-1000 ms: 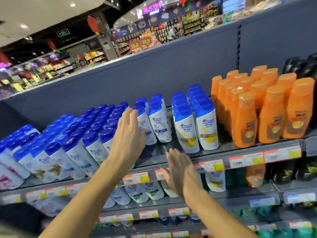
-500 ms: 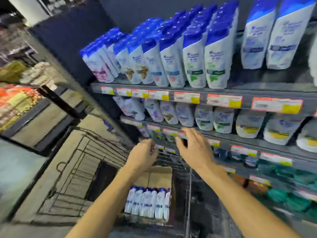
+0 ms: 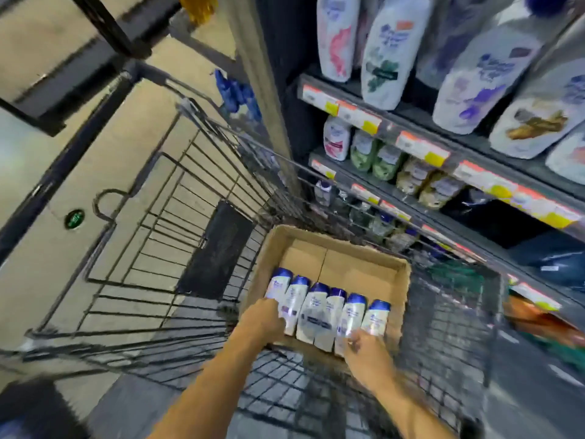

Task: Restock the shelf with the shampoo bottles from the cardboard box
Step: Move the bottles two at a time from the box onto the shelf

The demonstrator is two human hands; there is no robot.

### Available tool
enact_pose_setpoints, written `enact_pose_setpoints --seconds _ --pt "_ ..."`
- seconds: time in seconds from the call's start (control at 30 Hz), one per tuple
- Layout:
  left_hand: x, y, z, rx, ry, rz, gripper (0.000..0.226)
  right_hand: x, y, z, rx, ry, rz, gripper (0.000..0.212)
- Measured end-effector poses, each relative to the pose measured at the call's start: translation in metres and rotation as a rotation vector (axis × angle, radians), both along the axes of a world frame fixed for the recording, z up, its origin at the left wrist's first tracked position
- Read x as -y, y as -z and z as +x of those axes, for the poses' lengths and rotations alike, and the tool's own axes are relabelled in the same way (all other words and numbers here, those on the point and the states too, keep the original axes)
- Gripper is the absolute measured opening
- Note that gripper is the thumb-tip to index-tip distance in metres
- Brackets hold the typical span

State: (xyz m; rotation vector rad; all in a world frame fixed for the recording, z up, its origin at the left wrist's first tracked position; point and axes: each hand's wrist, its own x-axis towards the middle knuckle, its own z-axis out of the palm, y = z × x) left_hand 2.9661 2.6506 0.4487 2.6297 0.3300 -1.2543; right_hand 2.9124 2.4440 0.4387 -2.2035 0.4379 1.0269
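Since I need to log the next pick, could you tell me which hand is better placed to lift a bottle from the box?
Probably the left hand: it already wraps the end bottle in the cardboard box, while the right hand only touches bottle bases.

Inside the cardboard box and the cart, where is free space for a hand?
The cardboard box is bare in its far half, beyond the blue caps of the shampoo bottles. The near half is crowded: six bottles, with the left hand and right hand on them. The cart floor left of the box is free.
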Motion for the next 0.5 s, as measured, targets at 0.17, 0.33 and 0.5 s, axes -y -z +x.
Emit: enact_pose_setpoints --seconds 0.17,0.33,0.5 --pt "-0.039 0.088 0.031 -0.036 -0.035 0.067 0.028 -0.089 0.093 0.040 -0.111 0.122 0.055 0.019" --pt "-0.041 0.169 0.051 -0.034 0.002 0.040 0.030 -0.143 0.178 0.074 -0.075 0.215 -0.017 0.016" --pt "-0.035 0.214 0.051 -0.022 0.029 0.055 0.053 -0.157 0.202 0.083 -0.008 0.256 -0.196 0.046"
